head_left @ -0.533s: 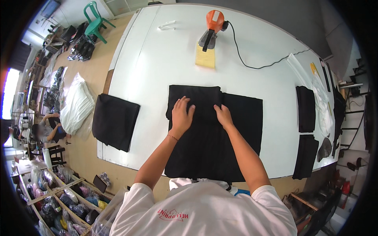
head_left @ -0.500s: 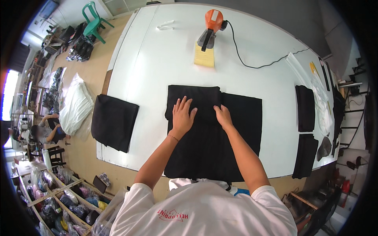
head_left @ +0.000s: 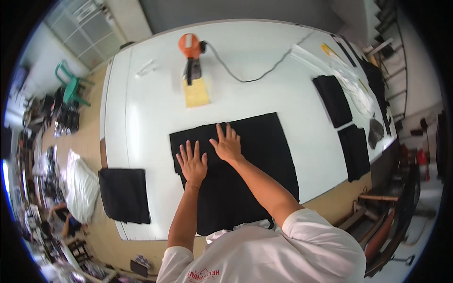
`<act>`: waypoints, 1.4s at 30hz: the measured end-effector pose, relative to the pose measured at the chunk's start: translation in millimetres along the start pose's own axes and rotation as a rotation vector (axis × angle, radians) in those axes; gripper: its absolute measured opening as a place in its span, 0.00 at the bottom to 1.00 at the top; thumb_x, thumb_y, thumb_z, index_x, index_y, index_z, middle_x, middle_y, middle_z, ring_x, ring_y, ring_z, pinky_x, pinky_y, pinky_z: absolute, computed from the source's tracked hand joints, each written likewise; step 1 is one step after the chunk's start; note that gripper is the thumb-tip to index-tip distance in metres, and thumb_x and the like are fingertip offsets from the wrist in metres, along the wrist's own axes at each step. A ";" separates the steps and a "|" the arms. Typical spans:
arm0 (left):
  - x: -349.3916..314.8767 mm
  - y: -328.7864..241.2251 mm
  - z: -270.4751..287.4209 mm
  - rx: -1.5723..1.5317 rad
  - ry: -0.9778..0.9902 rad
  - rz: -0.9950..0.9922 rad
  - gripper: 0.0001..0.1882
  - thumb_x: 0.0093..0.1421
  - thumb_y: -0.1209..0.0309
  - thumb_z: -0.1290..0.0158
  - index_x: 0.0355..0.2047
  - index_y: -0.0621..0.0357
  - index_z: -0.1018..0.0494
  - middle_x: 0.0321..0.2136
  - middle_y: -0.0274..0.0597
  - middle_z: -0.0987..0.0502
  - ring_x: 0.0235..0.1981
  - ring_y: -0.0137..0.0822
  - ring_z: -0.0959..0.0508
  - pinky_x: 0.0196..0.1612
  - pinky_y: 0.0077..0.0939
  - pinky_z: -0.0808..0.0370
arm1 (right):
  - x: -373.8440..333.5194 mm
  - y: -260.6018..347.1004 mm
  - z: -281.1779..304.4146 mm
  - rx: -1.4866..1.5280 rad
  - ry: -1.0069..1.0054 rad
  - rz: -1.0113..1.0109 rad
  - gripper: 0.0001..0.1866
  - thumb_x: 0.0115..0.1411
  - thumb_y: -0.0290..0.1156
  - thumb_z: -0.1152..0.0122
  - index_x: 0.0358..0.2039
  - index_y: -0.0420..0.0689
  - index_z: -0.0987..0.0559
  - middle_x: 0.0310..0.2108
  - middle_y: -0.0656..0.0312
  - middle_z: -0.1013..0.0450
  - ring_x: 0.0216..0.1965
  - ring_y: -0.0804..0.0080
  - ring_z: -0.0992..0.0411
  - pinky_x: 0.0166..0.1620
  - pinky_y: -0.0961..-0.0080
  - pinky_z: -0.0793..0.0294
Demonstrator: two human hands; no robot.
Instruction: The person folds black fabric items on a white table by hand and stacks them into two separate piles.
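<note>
A large piece of black cloth [head_left: 250, 188] lies spread on the white table in front of me, reaching down to my shirt. Both hands rest on its far part, side by side. My left hand [head_left: 192, 165] is palm down near the left edge, fingers spread. My right hand [head_left: 227, 145] lies a little farther up and to the right, also flat with fingers extended. Neither holds anything. Being so dark, the cloth hides most of its folds and layers.
A folded black cloth [head_left: 124, 195] sits at the table's left edge. Beyond my hands stand an orange device [head_left: 189, 47] with a cord and yellow paper [head_left: 196, 93]. Black folded stacks [head_left: 333, 100] and clear plastic [head_left: 351, 89] lie right. A person [head_left: 61, 221] is at far left.
My view has turned. My right hand has left the fold's edge it gripped and lies flat, nearer my left hand. The cloth's stepped far edge now runs nearly straight to the right corner.
</note>
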State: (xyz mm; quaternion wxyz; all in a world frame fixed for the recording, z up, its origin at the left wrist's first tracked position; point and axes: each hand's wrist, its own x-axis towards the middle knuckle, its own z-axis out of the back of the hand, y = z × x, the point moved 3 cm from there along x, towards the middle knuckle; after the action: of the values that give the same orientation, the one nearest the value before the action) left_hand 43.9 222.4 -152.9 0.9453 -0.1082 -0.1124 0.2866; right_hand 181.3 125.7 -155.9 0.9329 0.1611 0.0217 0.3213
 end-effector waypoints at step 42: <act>-56.0 -627.5 -96.2 -1.311 1.129 0.014 0.27 0.71 0.57 0.55 0.63 0.62 0.38 0.55 0.47 0.27 0.53 0.41 0.25 0.54 0.39 0.26 | -343.8 -654.4 319.8 1.259 -0.537 -1.071 0.43 0.57 0.45 0.32 0.66 0.41 0.41 0.58 0.54 0.34 0.57 0.63 0.32 0.53 0.67 0.26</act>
State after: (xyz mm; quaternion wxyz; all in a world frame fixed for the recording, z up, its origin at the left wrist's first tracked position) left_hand 349.6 -332.6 -84.1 0.6049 -0.7583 0.2318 0.0731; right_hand 342.6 -659.8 -80.5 0.6694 0.6858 0.0476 -0.2816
